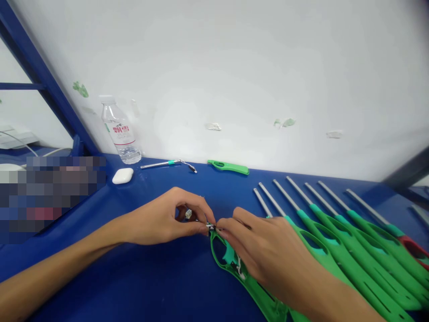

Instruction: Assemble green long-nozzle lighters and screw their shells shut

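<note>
Thumb and forefinger of my left hand (167, 217) pinch a small black-and-silver part (211, 227) at the front end of an opened green lighter shell (241, 277). The fingertips of my right hand (254, 237) press together at that same part from the right, hiding what they grip. Inside the shell, a teal trigger (229, 253) and a white wire beside a dark piece show. Part of the shell lies under my right hand. A small clear-and-metal piece (188, 214) appears within the curl of my left fingers.
Several green lighters (335, 232) with metal rods lie in a row at right, with a red-handled one (414, 248) beyond. Along the wall are a water bottle (121, 134), white case (123, 175), loose rod with wires (161, 164) and green shell half (231, 168).
</note>
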Demonstrator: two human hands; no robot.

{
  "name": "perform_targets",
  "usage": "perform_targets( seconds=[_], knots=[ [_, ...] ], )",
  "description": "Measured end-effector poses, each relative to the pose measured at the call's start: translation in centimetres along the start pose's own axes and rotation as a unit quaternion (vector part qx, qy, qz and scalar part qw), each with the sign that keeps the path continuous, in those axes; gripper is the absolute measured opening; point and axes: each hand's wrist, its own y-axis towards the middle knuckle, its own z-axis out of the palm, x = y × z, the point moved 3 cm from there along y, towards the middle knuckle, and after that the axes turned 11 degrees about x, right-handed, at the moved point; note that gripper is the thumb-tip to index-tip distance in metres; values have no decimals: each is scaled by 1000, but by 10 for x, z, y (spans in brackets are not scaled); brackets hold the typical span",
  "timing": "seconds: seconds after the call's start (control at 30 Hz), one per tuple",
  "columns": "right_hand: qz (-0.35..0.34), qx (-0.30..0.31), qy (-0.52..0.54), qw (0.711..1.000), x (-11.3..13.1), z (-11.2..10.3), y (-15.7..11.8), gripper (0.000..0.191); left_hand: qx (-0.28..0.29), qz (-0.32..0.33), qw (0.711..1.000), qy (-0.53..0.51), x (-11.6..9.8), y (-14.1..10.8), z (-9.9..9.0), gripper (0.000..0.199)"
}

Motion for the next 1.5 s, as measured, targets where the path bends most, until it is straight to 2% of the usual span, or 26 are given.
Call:
perform_targets(
  seconds=[0.37,0.53,0.9,0.93,1.07,1.13,1.23,1.33,1.4,1.5],
  knots=[
    [1,-19,8,1000,-1,-1,2,21,10,-2,1000,-2,1,0,2,9],
    [1,-3,1,1000,-2,1,0,20,8,-9,1000,-13,1,1,3,7],
    [34,-51,14,998,-2,1,6,23,-1,-28,1000,6,6,1,2,17],
    [44,-47,26,998,-3,2,6,24,0,-28,1000,11,6,1,2,18],
    [105,-3,112,988,-14,3,4,54,10,-27,999,27,8,-1,2,20],
    [131,16,177,975,-21,1,3,49,14,-28,999,32,8,0,2,21],
    [143,22,256,956,-27,-5,3,30,13,-26,999,39,7,0,1,21],
    [150,32,264,952,-26,-10,1,22,11,-19,999,46,4,0,1,18],
    [180,57,253,949,-23,-10,-1,17,8,-14,999,50,3,-1,0,17],
    [222,106,212,946,-17,-7,-4,34,9,-11,999,51,3,-2,-1,16]
  ],
)
